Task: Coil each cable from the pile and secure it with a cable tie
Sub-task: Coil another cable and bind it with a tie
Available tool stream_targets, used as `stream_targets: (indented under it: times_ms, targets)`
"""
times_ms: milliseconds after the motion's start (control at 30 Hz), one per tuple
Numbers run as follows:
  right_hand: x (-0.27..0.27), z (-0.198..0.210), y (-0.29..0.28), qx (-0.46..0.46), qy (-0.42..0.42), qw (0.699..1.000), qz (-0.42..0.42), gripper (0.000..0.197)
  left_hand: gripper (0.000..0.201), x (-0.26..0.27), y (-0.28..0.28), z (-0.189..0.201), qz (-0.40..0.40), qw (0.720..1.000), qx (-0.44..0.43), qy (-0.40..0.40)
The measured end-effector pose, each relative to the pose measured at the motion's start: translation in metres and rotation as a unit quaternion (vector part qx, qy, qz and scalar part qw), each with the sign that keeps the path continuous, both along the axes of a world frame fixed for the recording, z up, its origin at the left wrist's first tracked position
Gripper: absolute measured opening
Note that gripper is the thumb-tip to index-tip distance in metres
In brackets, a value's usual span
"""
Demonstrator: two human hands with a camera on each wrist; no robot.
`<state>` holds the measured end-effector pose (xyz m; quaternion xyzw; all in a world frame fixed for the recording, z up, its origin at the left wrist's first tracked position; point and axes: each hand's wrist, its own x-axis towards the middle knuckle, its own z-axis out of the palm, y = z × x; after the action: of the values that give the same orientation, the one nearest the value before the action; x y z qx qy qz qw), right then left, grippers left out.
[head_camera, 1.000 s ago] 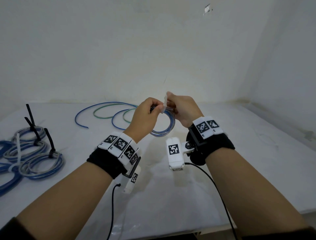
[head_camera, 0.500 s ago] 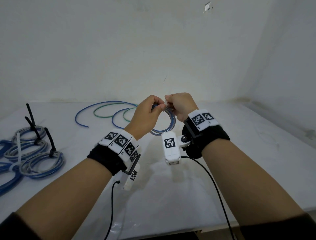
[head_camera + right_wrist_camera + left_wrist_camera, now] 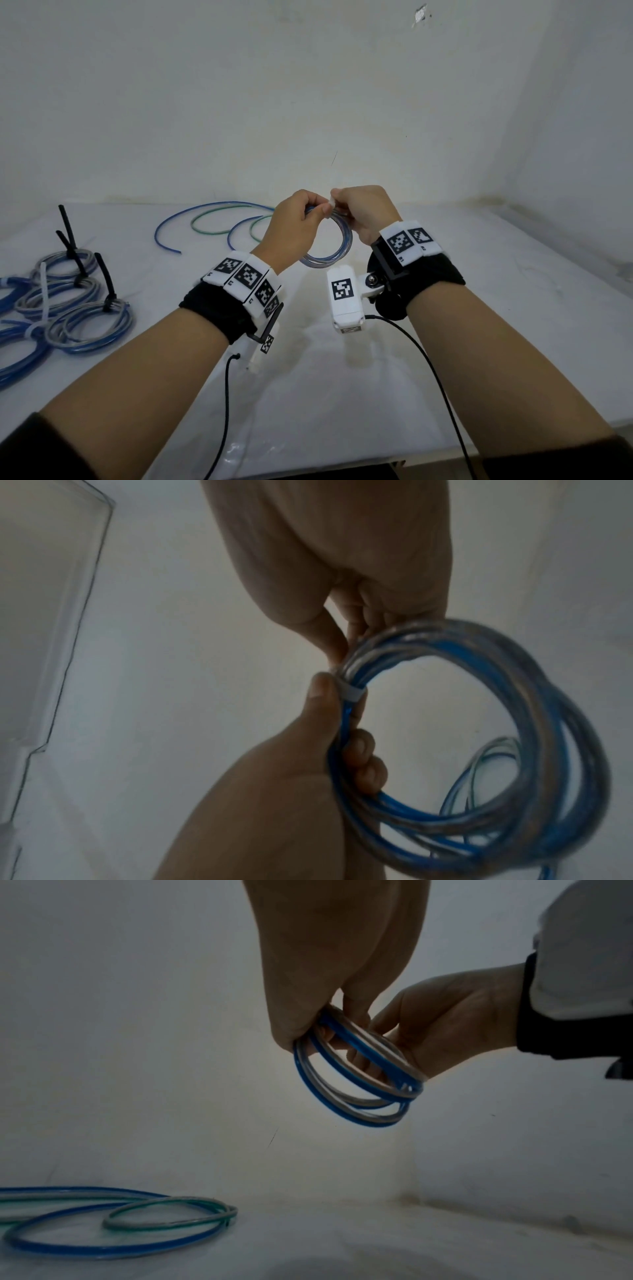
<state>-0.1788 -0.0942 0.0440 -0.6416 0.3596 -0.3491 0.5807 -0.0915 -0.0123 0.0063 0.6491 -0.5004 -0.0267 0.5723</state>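
Both hands hold a small blue-and-clear cable coil in the air above the white table. My left hand grips the top of the coil, thumb against a white cable tie wrapped round the strands. My right hand pinches the tie at the same spot, fingers curled. Loose blue and green cables lie on the table behind the hands.
Several tied coils with black and white ties lie at the table's left edge. A white wall stands close behind, and another closes the right side. The table's front edge runs near my forearms.
The tie's white tail stuck up between the hands one second ago; now it is short and hidden in my right fingers. Both hands have dropped slightly and drawn closer together.
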Motion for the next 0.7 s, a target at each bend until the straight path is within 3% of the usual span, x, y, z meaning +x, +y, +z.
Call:
stream_targets:
  times_ms: [133,233,433,500,600,700]
  targets:
    - [0.005,-0.002,-0.001,-0.008,0.035,0.999,-0.02,0.03,0.012,0.0,0.0,-0.001,-0.005,1.0,-0.001,-0.004]
    - [0.004,0.0,-0.004,0.021,0.014,1.0,-0.018,0.04,0.009,0.001,0.002,0.001,-0.007,1.0,-0.001,-0.021]
    - [0.004,-0.002,0.003,-0.045,-0.036,0.998,0.021,0.028,0.011,0.009,0.005,0.008,-0.004,1.0,-0.001,-0.018]
    - [0.0,-0.002,0.005,-0.028,-0.048,0.997,0.059,0.028,0.007,0.012,0.007,0.011,0.006,1.0,-0.012,0.004]
    - [-0.008,-0.007,0.009,0.013,0.009,0.989,0.15,0.042,0.005,0.02,0.01,0.017,0.033,0.995,-0.05,0.08]
    - [-0.01,-0.011,0.02,0.029,-0.023,0.98,0.194,0.032,0.01,0.029,0.012,0.017,0.048,0.986,-0.062,0.145]
